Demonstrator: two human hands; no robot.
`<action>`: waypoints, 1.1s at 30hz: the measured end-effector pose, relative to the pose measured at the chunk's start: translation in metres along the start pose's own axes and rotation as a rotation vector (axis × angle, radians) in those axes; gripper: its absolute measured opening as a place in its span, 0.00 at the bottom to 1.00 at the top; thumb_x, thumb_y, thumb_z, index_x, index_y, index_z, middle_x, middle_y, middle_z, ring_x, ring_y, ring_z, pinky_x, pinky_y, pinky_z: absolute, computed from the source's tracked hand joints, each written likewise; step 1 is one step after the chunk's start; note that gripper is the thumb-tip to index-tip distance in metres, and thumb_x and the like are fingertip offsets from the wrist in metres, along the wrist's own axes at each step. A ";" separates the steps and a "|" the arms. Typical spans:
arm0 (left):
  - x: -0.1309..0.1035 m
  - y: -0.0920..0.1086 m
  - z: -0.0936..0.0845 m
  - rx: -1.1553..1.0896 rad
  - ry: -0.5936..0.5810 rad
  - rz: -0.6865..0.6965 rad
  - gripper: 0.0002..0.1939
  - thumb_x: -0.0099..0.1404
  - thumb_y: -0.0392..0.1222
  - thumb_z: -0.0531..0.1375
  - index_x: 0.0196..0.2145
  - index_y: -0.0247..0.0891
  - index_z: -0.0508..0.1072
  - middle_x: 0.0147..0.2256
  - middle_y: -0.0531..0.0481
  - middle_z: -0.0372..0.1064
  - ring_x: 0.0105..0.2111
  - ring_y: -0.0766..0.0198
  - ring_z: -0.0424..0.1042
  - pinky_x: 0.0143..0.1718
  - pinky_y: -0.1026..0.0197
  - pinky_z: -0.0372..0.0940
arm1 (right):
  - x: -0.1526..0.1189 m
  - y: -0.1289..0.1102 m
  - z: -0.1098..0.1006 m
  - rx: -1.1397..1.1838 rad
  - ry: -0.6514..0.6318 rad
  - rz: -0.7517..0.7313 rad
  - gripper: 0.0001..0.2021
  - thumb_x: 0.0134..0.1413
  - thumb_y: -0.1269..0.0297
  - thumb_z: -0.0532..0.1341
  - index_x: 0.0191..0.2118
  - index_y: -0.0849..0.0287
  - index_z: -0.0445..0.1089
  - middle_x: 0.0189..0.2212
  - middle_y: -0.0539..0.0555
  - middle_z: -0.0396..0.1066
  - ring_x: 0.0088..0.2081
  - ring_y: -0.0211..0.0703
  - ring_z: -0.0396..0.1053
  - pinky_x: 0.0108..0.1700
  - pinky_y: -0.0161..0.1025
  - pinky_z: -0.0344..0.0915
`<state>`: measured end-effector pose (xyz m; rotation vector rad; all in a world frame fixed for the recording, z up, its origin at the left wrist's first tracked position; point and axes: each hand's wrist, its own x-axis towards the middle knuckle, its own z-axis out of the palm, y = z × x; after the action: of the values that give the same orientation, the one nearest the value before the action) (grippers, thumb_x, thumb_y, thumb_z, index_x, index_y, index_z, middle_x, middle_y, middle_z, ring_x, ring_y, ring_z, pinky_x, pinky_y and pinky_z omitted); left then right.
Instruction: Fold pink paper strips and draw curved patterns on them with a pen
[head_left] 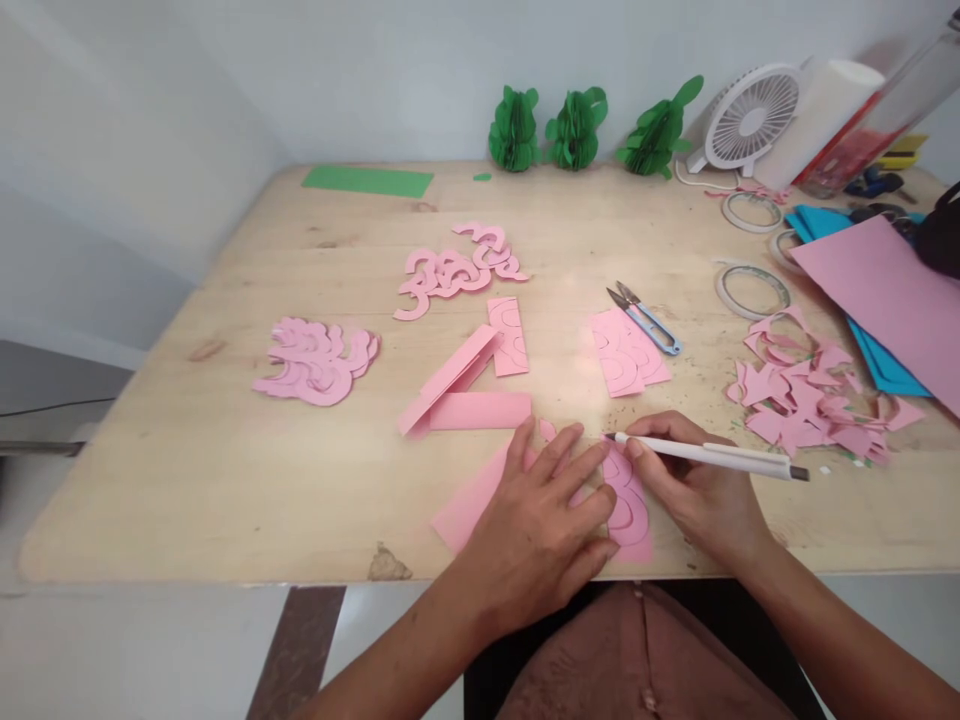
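My right hand [697, 490] pinches a white pen [720, 457], its dark tip at the top of a pink paper piece [628, 505] marked with curved outlines. My left hand [544, 510] lies flat with fingers spread, pressing down pink paper at that piece's left side. Under its wrist side a pink sheet [465, 500] shows in part. Folded pink strips [480, 410] lie just beyond the left fingertips. Farther out are a pink strip with drawn curves [508, 337] and more outlined pink pieces [619, 362], with blue-handled thread snips [646, 320] resting against them.
Cut wavy pink shapes [319, 362] are piled at left, with curled ones [457, 268] behind. Pink scraps [810, 390], tape rolls [752, 290] and blue and pink sheets [892, 290] fill the right. Green paper figures [576, 130] and a white fan [752, 118] stand along the wall.
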<state>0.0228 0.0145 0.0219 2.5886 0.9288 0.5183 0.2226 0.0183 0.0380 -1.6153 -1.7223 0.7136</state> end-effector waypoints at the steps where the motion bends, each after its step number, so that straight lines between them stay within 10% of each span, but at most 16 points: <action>1: 0.000 0.000 0.000 0.003 0.001 0.002 0.12 0.69 0.49 0.55 0.46 0.41 0.70 0.62 0.49 0.61 0.66 0.48 0.52 0.67 0.35 0.37 | -0.001 0.000 0.000 -0.009 -0.003 -0.001 0.05 0.59 0.62 0.59 0.35 0.55 0.71 0.27 0.48 0.74 0.26 0.35 0.69 0.27 0.32 0.64; 33: 0.000 0.000 0.000 0.011 -0.007 -0.003 0.13 0.69 0.50 0.56 0.45 0.42 0.71 0.62 0.48 0.61 0.66 0.49 0.51 0.67 0.36 0.37 | 0.002 0.001 0.001 0.057 0.075 0.004 0.06 0.58 0.61 0.60 0.34 0.56 0.71 0.27 0.50 0.73 0.26 0.36 0.69 0.27 0.31 0.66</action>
<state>0.0227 0.0143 0.0223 2.5970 0.9353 0.5051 0.2223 0.0204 0.0364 -1.5874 -1.6314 0.6891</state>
